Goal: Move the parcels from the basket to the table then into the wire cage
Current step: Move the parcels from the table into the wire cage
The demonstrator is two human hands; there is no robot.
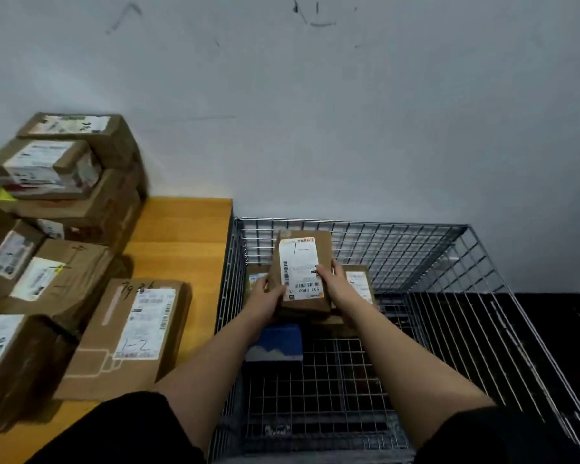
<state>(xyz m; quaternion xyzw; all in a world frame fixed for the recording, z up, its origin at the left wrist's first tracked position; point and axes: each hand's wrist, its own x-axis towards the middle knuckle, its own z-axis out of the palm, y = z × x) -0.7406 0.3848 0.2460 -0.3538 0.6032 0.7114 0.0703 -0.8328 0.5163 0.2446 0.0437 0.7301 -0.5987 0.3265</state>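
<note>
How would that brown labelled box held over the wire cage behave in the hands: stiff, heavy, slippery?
The brown box probably stays stiff: its cardboard edges look straight under the left hand and right hand. It seems fairly light, since fingers at its sides carry it. Its glossy label may be slightly slippery, though the grip is mostly on cardboard.

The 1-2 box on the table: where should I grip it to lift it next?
Take the 1-2 box by its two long sides, one hand each, reaching from its near end. It lies flat, label up, and looks too broad for one hand. Its left side sits close to another parcel.
</note>
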